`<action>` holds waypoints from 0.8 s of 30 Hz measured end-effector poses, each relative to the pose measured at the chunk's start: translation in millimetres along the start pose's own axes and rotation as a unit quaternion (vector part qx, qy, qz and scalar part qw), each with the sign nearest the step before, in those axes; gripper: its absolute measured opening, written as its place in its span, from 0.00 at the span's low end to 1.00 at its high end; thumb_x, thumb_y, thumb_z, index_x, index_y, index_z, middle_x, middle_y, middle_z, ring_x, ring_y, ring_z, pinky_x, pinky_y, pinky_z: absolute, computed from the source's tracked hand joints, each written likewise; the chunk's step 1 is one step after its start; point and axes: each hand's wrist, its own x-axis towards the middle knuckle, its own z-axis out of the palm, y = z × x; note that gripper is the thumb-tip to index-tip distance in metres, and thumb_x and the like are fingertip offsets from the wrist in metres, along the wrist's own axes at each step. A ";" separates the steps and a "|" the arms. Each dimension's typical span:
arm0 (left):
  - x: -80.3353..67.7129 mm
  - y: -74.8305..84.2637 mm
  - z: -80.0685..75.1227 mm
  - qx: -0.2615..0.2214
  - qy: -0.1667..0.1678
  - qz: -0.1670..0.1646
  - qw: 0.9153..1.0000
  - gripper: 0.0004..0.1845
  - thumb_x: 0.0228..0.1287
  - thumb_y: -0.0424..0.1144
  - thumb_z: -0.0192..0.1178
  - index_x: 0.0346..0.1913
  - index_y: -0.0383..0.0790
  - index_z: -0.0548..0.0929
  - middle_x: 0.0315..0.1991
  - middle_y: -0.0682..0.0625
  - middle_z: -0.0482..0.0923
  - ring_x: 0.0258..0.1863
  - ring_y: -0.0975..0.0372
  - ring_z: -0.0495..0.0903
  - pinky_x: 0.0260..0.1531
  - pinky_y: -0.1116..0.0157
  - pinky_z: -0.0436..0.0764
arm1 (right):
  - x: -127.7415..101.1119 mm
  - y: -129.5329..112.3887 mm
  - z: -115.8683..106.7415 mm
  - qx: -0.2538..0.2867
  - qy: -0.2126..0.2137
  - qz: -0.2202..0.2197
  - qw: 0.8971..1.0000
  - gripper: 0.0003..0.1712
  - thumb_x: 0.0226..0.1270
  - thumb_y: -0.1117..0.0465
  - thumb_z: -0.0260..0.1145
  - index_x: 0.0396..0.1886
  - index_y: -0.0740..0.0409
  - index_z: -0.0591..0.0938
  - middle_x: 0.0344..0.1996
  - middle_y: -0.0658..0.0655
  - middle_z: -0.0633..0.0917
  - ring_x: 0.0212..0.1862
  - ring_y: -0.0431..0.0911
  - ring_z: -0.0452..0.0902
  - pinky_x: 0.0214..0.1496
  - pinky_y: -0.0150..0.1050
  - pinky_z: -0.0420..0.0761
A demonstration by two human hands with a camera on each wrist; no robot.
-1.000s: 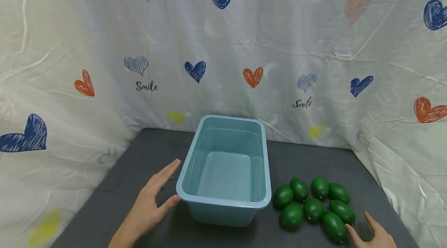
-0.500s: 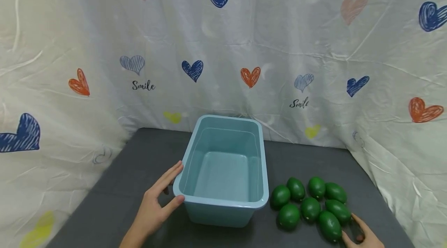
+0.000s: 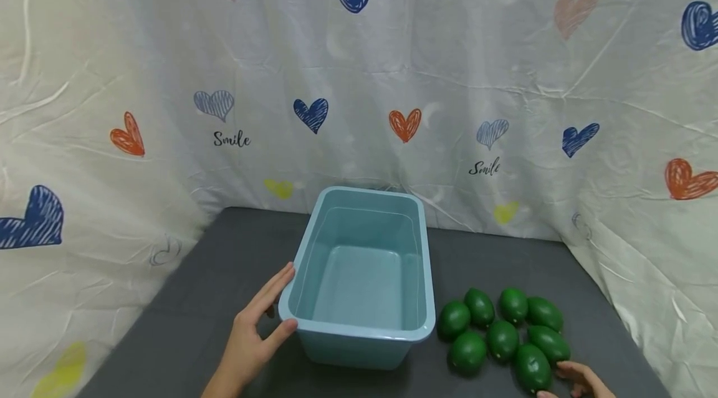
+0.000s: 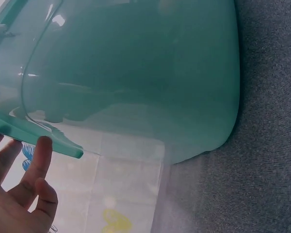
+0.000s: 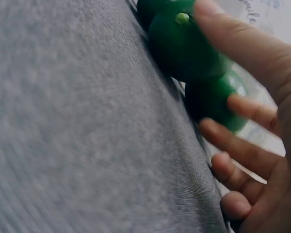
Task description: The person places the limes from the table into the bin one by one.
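In the head view my left hand (image 3: pixel 247 339) touches the near left corner of a light-blue plastic tub (image 3: pixel 359 343), thumb at the front rim and straight fingers along the left rim. The left wrist view shows its fingertips at the underside of the tub's lip. My right hand (image 3: pixel 583 379), partly cut off at the bottom edge, is beside the nearest dark-green avocado (image 3: pixel 533 368). In the right wrist view the thumb lies against that avocado (image 5: pixel 179 46). The index fingertip is at another avocado (image 5: pixel 211 99), and the remaining fingers are loosely bent.
Several more smooth avocados (image 3: pixel 503 341) lie in a cluster to the right of the tub on the dark grey table (image 3: pixel 224 261). The tub's inside holds nothing. A white curtain (image 3: pixel 359 61) with printed hearts hangs around the back and sides.
My left hand has moved right onto the tub's rim. My right hand has come in to the nearest avocado and shifted slightly lower; that avocado has turned a little.
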 end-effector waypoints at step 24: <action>-4.2 -7.8 3.9 0.014 0.000 0.019 1.000 0.43 0.64 0.27 0.70 0.81 0.48 0.69 0.81 0.48 0.66 0.65 0.74 0.72 0.44 0.72 0.73 | -7.8 -27.7 15.3 -0.007 -0.007 -0.002 1.000 0.43 0.57 0.54 0.86 0.69 0.66 0.80 0.47 0.65 0.91 0.32 0.35 0.74 0.33 0.35 0.71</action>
